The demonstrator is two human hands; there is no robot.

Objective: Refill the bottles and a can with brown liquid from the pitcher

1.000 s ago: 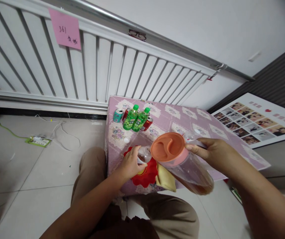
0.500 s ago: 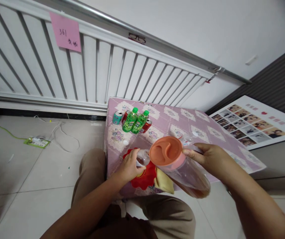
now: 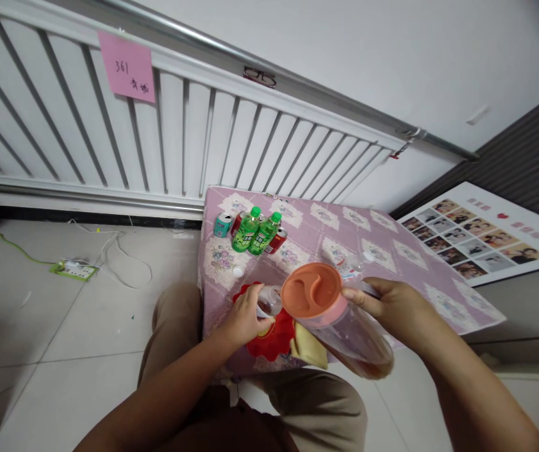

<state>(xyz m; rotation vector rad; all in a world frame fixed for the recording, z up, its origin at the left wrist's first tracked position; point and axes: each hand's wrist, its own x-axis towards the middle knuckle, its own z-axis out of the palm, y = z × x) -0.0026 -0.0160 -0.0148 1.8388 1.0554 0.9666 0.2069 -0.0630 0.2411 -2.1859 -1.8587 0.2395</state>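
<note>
My right hand (image 3: 386,304) grips the handle of a clear pitcher (image 3: 354,336) with an orange lid (image 3: 311,290). The pitcher is tilted, its lid end toward the left, and brown liquid lies in its lower part. My left hand (image 3: 246,317) is closed round a small clear bottle (image 3: 269,300), whose mouth is beside the lid's edge. Whether liquid is flowing between them is too small to tell. Under the bottle lies a red scalloped mat (image 3: 272,342), with a yellow cloth (image 3: 309,347) at its right. A white cap (image 3: 238,272) sits left of the bottle.
On the table with a flowered cloth (image 3: 335,229) stand two green bottles (image 3: 245,233), a teal can (image 3: 223,225) and red cans (image 3: 278,240). Another clear bottle (image 3: 351,263) lies beyond the pitcher. A radiator (image 3: 194,132) runs behind; a photo board (image 3: 485,232) leans at right.
The pitcher has shifted slightly left and down with my right hand. My left hand still holds the small bottle in nearly the same place. The whole view has shifted a little.
</note>
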